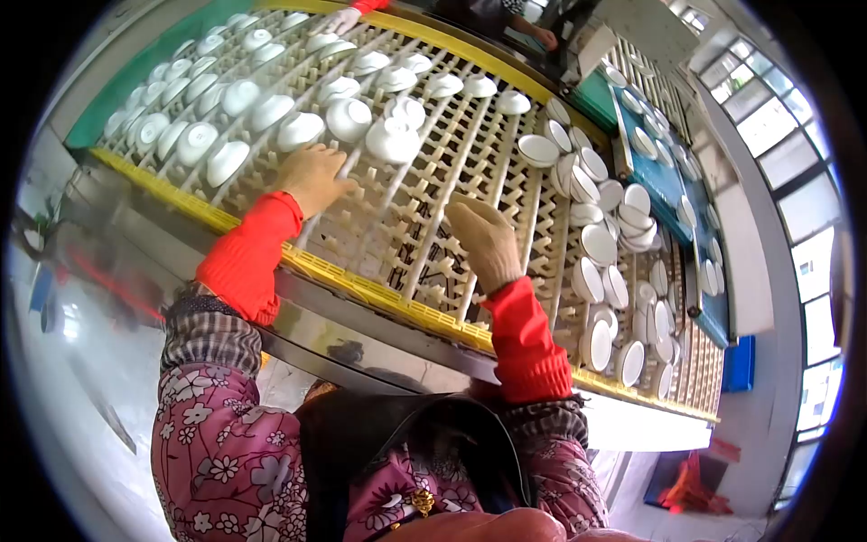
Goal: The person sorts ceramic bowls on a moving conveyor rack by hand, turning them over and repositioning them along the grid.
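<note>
My left hand (pixel 316 178), in a tan glove with a red cuff, reaches over the pegged conveyor with thumb and fingers apart. Its fingertips are close to a white bowl (pixel 301 131) lying upside down; whether they touch it I cannot tell. Over bare pegs (pixel 424 221) hovers my right hand (pixel 485 239), gloved the same way, fingers stretched out and no object visible in it. A cluster of white bowls (pixel 394 140) lies beyond and between the two hands.
Rows of overturned white bowls (pixel 196 143) fill the belt's left side. Many bowls (pixel 599 245) are heaped at right, beside a blue conveyor (pixel 646 163) carrying more. A yellow edge rail (pixel 379 287) runs before me. Another person's gloved hand (pixel 338 21) works at the far side.
</note>
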Motion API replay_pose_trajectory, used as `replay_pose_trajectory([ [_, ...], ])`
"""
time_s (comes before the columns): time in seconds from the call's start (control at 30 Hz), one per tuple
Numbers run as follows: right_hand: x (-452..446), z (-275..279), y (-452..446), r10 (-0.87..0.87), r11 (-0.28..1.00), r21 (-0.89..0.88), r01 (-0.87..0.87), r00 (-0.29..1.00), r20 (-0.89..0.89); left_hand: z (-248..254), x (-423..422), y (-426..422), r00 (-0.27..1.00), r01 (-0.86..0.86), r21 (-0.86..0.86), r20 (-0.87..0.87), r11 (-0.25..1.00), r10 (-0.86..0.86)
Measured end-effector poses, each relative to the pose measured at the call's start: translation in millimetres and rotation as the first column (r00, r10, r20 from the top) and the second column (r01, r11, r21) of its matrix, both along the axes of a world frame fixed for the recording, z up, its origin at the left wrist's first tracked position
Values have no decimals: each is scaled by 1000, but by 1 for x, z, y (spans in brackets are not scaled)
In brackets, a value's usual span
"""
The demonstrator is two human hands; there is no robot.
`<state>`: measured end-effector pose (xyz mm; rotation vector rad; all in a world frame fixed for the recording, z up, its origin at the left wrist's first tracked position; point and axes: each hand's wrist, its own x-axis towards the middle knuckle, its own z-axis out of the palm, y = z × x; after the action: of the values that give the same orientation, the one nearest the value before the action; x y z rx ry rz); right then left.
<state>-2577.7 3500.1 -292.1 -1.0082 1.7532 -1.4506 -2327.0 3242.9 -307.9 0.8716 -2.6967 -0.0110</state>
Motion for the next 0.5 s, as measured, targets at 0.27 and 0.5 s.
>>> replay_pose_trajectory([
  [0.27,-101,-6,198,-596,741,-209,638,483,-641,7,-28,13,998,68,-191,22,979,-65],
  [0.5,-174,-37,303,-657,693,132,709,696,-291,43,-99,145,861,508,-156,107,847,-497],
])
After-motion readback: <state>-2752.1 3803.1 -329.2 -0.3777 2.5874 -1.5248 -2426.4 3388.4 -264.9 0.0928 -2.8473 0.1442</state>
